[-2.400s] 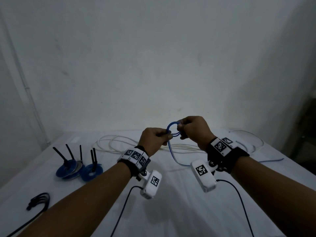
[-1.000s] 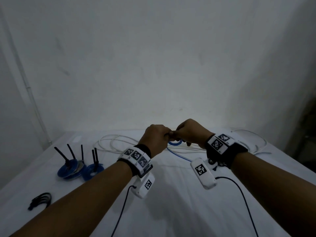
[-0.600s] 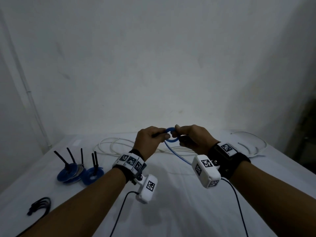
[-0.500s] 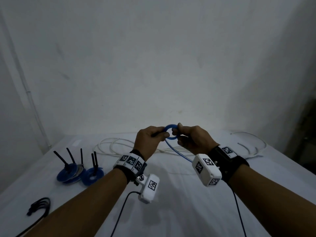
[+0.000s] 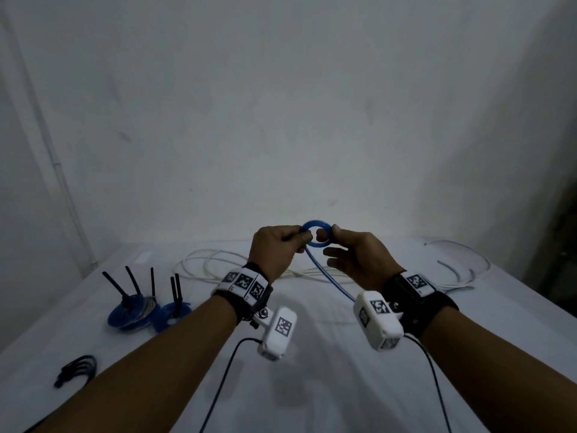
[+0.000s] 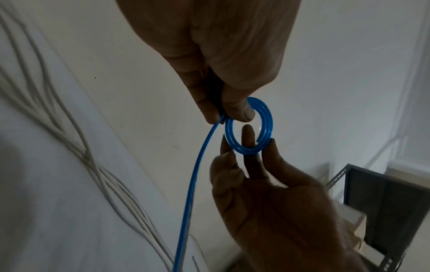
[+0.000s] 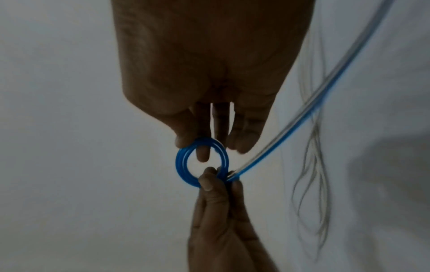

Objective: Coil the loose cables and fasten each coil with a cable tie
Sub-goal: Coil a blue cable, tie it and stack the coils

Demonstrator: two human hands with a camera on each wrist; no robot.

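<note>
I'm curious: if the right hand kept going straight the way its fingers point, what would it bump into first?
Most likely the left hand. The right hand points leftward across the blue cable coil both hands pinch, though depth is hard to judge.

We count 2 hands, the left hand (image 5: 278,249) and the right hand (image 5: 359,258), and 2 white wrist cameras (image 5: 278,332). We see 1 blue cable (image 5: 331,281), wound at its end into 1 small coil (image 5: 317,235); the turns in it are too close to count. On the table (image 5: 312,385) we count 2 finished blue coils (image 5: 129,314), with 5 black tie tails (image 5: 132,281) standing up from them. We find 1 bundle of black cable ties (image 5: 78,368). The white cable (image 5: 218,267) lies in several loops; we cannot tell how many cables they make.
</note>
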